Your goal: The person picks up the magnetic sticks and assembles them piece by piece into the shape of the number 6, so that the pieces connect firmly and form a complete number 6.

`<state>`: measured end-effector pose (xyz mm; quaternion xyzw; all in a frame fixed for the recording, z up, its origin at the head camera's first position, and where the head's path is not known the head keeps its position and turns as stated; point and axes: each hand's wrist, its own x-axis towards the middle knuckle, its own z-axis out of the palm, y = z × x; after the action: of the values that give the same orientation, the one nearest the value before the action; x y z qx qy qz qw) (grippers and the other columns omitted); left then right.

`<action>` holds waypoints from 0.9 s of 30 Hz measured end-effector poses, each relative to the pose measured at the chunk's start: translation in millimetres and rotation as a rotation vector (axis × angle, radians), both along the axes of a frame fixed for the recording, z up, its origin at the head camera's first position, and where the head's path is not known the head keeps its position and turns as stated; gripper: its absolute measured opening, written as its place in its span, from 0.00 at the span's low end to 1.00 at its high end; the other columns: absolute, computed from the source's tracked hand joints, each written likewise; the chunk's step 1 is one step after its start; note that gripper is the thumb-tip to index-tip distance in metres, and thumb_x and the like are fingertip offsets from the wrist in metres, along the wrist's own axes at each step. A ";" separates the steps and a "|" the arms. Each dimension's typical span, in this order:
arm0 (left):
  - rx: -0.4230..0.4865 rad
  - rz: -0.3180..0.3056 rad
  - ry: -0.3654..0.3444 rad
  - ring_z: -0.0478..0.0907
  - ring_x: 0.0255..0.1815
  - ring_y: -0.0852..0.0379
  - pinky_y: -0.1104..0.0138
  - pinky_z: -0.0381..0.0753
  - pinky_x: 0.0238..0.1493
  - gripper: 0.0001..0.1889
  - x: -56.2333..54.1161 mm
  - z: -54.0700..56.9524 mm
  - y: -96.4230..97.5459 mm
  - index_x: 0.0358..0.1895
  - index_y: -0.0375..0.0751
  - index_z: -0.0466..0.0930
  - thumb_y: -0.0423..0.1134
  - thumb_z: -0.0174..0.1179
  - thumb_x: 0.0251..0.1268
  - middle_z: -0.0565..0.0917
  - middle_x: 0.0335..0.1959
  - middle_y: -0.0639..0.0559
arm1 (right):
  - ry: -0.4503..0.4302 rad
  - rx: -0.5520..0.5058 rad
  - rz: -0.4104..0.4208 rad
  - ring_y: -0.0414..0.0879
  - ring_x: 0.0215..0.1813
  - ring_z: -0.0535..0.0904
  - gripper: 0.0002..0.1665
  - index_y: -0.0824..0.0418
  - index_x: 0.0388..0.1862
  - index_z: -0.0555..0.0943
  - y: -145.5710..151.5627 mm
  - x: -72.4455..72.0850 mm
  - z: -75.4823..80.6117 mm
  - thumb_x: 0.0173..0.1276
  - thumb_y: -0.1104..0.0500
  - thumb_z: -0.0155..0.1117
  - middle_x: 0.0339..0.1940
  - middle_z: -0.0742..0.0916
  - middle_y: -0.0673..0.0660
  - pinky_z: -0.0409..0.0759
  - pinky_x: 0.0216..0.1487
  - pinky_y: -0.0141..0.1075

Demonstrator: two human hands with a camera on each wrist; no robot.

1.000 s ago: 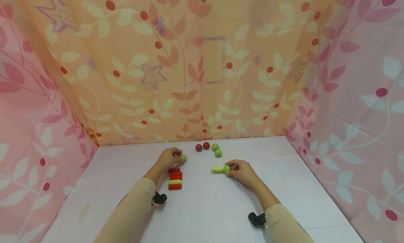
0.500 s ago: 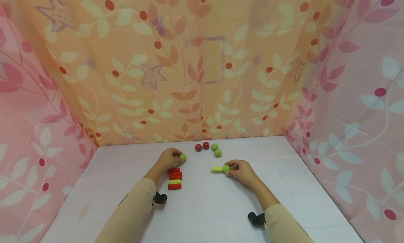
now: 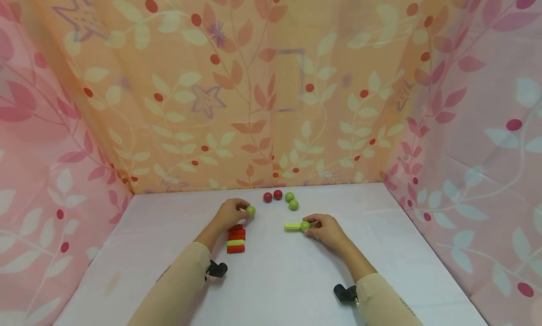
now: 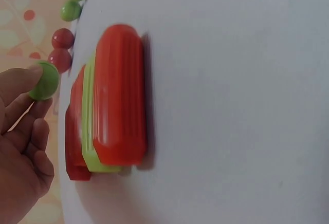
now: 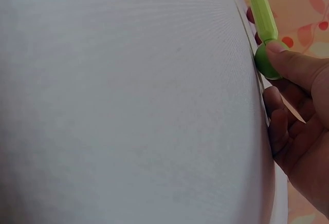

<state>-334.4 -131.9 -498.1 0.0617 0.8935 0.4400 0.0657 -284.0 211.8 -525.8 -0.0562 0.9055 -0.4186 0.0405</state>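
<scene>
In the head view my left hand [image 3: 230, 214] pinches a small green ball [image 3: 251, 210] between thumb and fingertips. The left wrist view shows that ball [image 4: 46, 81] above the table's far edge. My right hand [image 3: 326, 229] pinches another green ball [image 3: 305, 226], from which a lime-green ridged stick [image 3: 292, 226] points left. In the right wrist view the stick [image 5: 263, 17] meets the ball [image 5: 267, 62] end-on, with the thumb over the ball. Near my left wrist several ridged sticks lie side by side: red ones [image 3: 235, 249] with a lime one [image 3: 235, 242] among them.
Two red balls [image 3: 267, 197] and two green balls [image 3: 293, 204] sit at the back of the white table [image 3: 271, 288]. Behind stands an orange leaf-patterned cloth [image 3: 254, 105], with pink cloth [image 3: 478, 175] at the sides.
My left hand has shifted slightly to the right with its green ball. The right hand stays in place, holding its ball against the stick.
</scene>
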 end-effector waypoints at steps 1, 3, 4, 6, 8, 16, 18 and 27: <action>-0.002 -0.004 0.004 0.70 0.43 0.53 0.65 0.75 0.39 0.17 1.4 0.4 2.0 0.45 0.54 0.79 0.49 0.68 0.50 0.79 0.42 0.58 | 0.001 -0.002 -0.001 0.44 0.38 0.74 0.21 0.41 0.46 0.81 0.3 -0.1 0.3 0.50 0.48 0.72 0.39 0.81 0.42 0.73 0.36 0.37; -0.002 -0.015 0.017 0.70 0.42 0.53 0.65 0.75 0.36 0.17 4.2 0.8 6.6 0.45 0.55 0.79 0.49 0.68 0.49 0.79 0.42 0.58 | 0.000 -0.007 -0.003 0.44 0.38 0.74 0.21 0.40 0.45 0.81 0.4 -0.2 0.9 0.49 0.48 0.72 0.39 0.81 0.42 0.73 0.36 0.37; 0.000 -0.017 0.016 0.70 0.42 0.53 0.65 0.75 0.36 0.17 5.9 0.9 9.2 0.45 0.56 0.79 0.49 0.68 0.49 0.79 0.41 0.59 | -0.004 -0.007 -0.007 0.44 0.38 0.74 0.21 0.39 0.45 0.81 0.5 -0.3 1.2 0.49 0.48 0.72 0.39 0.81 0.42 0.73 0.36 0.37; -0.002 -0.023 0.021 0.70 0.42 0.53 0.65 0.74 0.35 0.17 10.1 0.5 15.4 0.44 0.57 0.79 0.50 0.68 0.49 0.79 0.41 0.59 | -0.009 -0.009 -0.011 0.44 0.38 0.74 0.21 0.39 0.45 0.81 0.5 -0.4 1.4 0.49 0.48 0.73 0.39 0.81 0.43 0.73 0.36 0.37; -0.008 -0.036 0.026 0.69 0.42 0.53 0.65 0.73 0.36 0.16 14.7 0.3 22.4 0.43 0.58 0.79 0.51 0.68 0.48 0.78 0.41 0.60 | -0.012 -0.004 -0.014 0.44 0.38 0.74 0.22 0.40 0.45 0.81 0.8 -0.6 1.4 0.48 0.47 0.73 0.39 0.81 0.43 0.73 0.36 0.37; -0.010 -0.072 0.042 0.70 0.39 0.55 0.65 0.72 0.34 0.17 32.2 -1.0 51.1 0.43 0.56 0.80 0.49 0.69 0.47 0.78 0.39 0.60 | 0.002 -0.002 -0.007 0.43 0.38 0.75 0.22 0.42 0.46 0.81 2.3 -1.0 0.8 0.50 0.49 0.72 0.40 0.82 0.41 0.74 0.37 0.37; 0.001 -0.084 0.049 0.70 0.39 0.55 0.65 0.71 0.35 0.16 35.9 -2.3 56.4 0.43 0.55 0.80 0.47 0.69 0.48 0.79 0.39 0.60 | -0.001 -0.001 -0.006 0.43 0.38 0.75 0.21 0.42 0.46 0.81 2.0 -1.3 0.2 0.50 0.49 0.72 0.40 0.82 0.41 0.74 0.37 0.37; 0.057 -0.119 0.046 0.73 0.38 0.58 0.67 0.74 0.39 0.16 44.7 -13.4 72.4 0.43 0.52 0.80 0.45 0.68 0.49 0.79 0.38 0.61 | -0.009 -0.005 0.004 0.44 0.38 0.75 0.22 0.40 0.46 0.81 -0.3 -2.2 -2.7 0.49 0.48 0.72 0.40 0.81 0.41 0.73 0.37 0.37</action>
<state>-289.7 -59.6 -511.5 0.1267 0.8766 0.4589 0.0697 -286.2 211.5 -528.5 -0.0561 0.9043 -0.4209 0.0452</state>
